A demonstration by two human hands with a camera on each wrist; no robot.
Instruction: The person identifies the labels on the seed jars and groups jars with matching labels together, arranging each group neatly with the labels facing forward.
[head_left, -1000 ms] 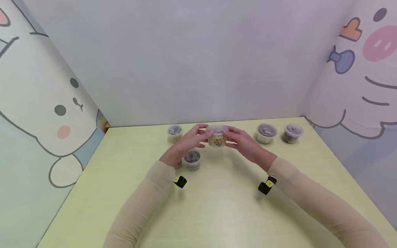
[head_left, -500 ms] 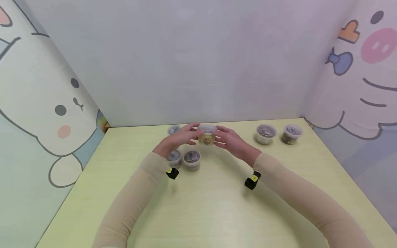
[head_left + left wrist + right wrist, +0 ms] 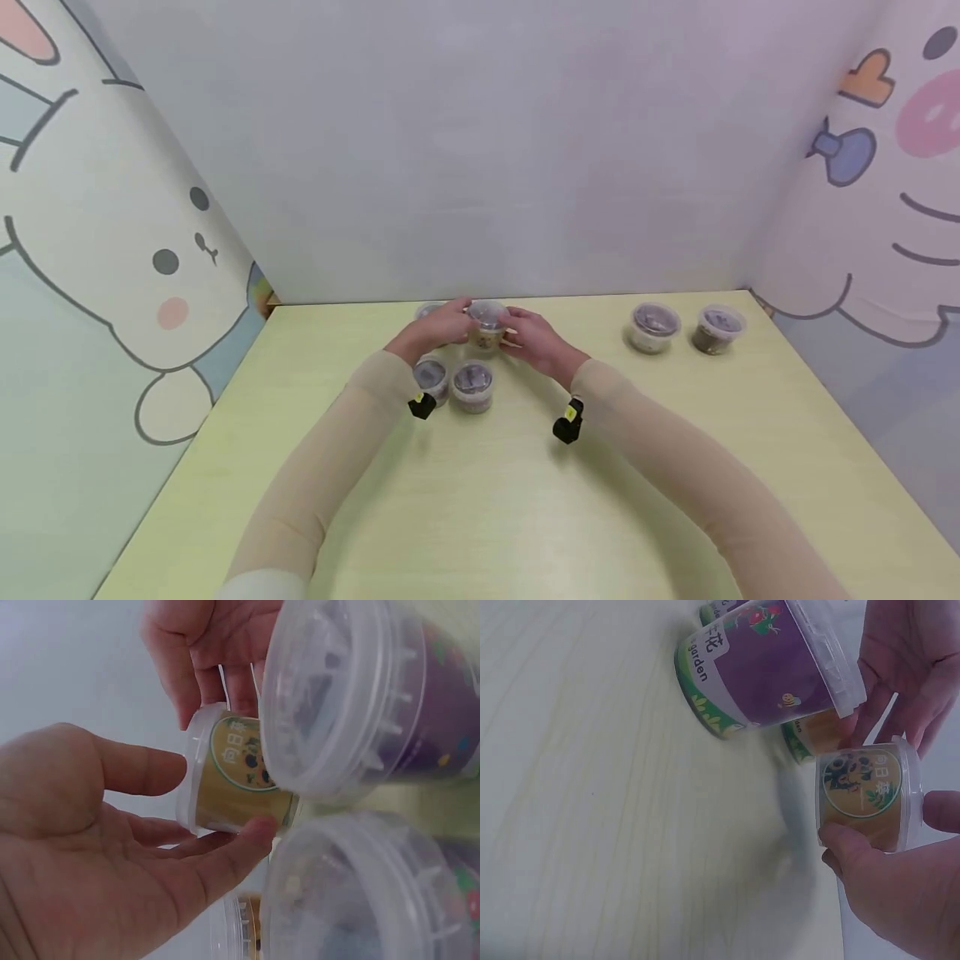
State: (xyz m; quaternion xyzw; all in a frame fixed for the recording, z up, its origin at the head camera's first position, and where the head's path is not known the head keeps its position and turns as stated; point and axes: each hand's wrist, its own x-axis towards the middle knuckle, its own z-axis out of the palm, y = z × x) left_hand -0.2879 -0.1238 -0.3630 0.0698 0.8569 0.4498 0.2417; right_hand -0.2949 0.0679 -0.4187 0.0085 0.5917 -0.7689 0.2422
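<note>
Between both hands is a small plastic tub (image 3: 487, 339) with a clear lid and an orange-yellow label showing a flower picture. My left hand (image 3: 438, 325) grips its left side, thumb at the lid and fingers along the wall in the left wrist view. My right hand (image 3: 538, 343) holds the opposite side, with thumb and fingers around the tub (image 3: 862, 795) in the right wrist view. Whether its base touches the table I cannot tell. Just left, partly behind my left hand, stands another orange-labelled tub (image 3: 817, 735). Two purple-labelled tubs (image 3: 472, 387) (image 3: 431, 377) stand nearer.
Two more lidded tubs stand at the back right, one with a pale body (image 3: 654, 329) and one darker (image 3: 717, 330). The light wood table (image 3: 480, 508) meets a pale wall (image 3: 480, 167) at its back edge. Cartoon-printed panels (image 3: 150, 292) flank both sides.
Both hands have carried the orange-yellow tub leftward and lower, toward the group of tubs at left. The other tubs stay in place; the head view has shifted slightly.
</note>
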